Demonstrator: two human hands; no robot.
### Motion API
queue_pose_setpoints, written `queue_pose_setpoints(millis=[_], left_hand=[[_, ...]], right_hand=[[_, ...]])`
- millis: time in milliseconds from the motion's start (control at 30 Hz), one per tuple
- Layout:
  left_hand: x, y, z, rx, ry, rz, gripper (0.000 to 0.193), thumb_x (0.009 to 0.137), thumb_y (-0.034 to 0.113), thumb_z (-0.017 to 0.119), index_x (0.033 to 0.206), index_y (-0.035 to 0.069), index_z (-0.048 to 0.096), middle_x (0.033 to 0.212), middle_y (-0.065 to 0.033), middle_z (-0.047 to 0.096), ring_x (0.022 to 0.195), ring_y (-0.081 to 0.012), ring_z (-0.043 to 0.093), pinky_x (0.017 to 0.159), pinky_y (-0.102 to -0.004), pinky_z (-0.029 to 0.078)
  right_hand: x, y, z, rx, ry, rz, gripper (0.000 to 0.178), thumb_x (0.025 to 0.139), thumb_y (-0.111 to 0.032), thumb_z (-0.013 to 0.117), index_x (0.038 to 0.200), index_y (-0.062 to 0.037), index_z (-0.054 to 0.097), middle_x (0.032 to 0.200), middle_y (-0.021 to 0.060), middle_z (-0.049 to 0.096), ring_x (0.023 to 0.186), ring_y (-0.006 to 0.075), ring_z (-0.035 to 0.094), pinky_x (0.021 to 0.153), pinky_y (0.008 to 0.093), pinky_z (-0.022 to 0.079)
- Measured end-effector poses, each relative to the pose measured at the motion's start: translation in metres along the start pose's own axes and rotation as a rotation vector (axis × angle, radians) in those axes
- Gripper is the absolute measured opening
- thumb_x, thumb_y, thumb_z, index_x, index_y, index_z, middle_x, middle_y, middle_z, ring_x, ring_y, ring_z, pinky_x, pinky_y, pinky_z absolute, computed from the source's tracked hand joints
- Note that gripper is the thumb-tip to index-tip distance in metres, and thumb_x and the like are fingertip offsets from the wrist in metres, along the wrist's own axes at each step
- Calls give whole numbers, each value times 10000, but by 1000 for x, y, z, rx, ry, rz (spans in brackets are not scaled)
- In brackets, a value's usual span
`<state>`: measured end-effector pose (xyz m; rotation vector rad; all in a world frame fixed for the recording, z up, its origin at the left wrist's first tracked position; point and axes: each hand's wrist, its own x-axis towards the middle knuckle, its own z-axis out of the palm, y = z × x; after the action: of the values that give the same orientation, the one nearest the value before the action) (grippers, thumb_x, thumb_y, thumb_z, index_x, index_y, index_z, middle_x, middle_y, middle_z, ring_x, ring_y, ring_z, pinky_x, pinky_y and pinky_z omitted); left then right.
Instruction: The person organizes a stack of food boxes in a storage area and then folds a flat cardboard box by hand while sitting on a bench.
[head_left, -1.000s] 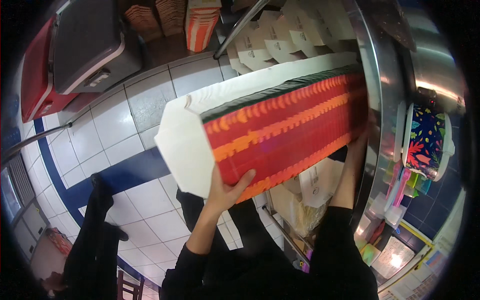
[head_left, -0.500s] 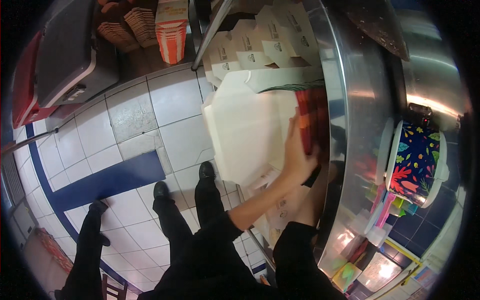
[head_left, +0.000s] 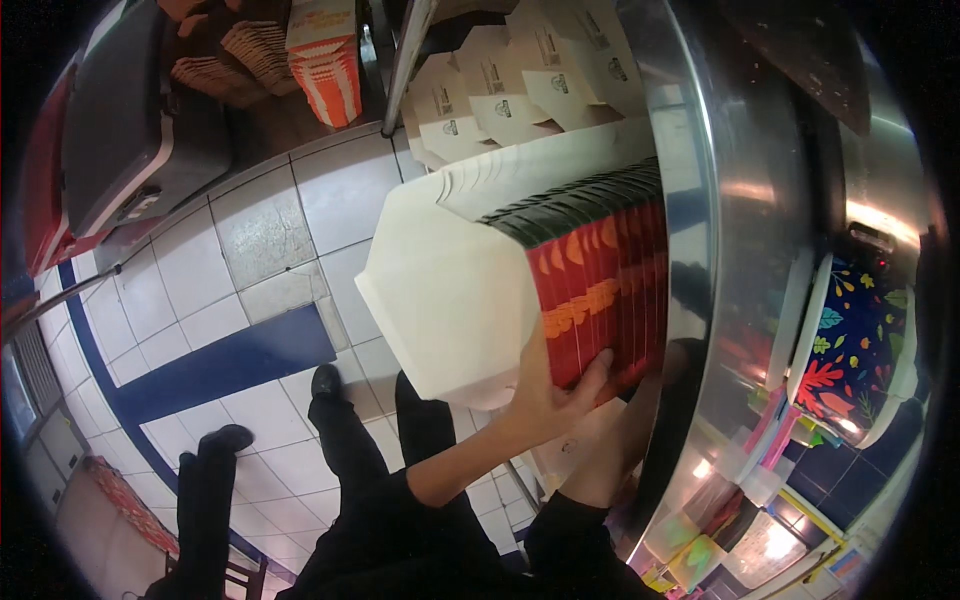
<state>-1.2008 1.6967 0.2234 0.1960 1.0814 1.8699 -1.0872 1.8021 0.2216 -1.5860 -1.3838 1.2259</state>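
A stack of nested folded cartons [head_left: 600, 290] leans out from under the steel counter, with red and dark green printed sides and orange patterns. The nearest carton turns its plain white inside [head_left: 450, 300] to the left. My left hand [head_left: 545, 400] is closed on the lower near corner of the stack, its thumb pressed against the red side. The rest of its fingers are partly hidden by the cartons. My right forearm [head_left: 610, 460] reaches in beneath the stack beside the counter edge. My right hand's fingers are hidden there.
Flattened cream cartons [head_left: 520, 90] stand behind the stack. The steel counter [head_left: 740, 250] runs along the right, bearing a leaf-patterned container [head_left: 850, 350]. Orange-striped cartons [head_left: 325, 70] and a dark cooler box [head_left: 130, 150] are at upper left. A person's dark-clad leg [head_left: 205, 510] stands on the tiles.
The carton stack has come out leftward and toward me, showing more of its red and green sides. My left hand has moved down and left with it.
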Motion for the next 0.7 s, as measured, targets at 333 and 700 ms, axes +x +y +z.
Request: queue_pose_setpoints(millis=[333, 700], left_hand=[[56, -27, 80, 78, -185, 451, 724, 740, 37, 640, 1351, -24, 257, 1439, -239, 165, 1328, -387, 171, 1057, -409, 206], [146, -90, 109, -167, -233, 130, 550, 813, 58, 581, 1314, 33, 354, 1368, -185, 316, 1247, -286, 334, 935, -350, 382]], right_hand=[[33, -11, -11, -72, 22, -29, 410, 841, -244, 529, 1193, -40, 483, 1154, 142, 518, 1035, 277, 511, 908, 400, 408], [68, -23, 2, -135, -39, -85, 379, 834, -202, 525, 1170, -30, 498, 1121, 155, 528, 1002, 285, 522, 893, 403, 412]])
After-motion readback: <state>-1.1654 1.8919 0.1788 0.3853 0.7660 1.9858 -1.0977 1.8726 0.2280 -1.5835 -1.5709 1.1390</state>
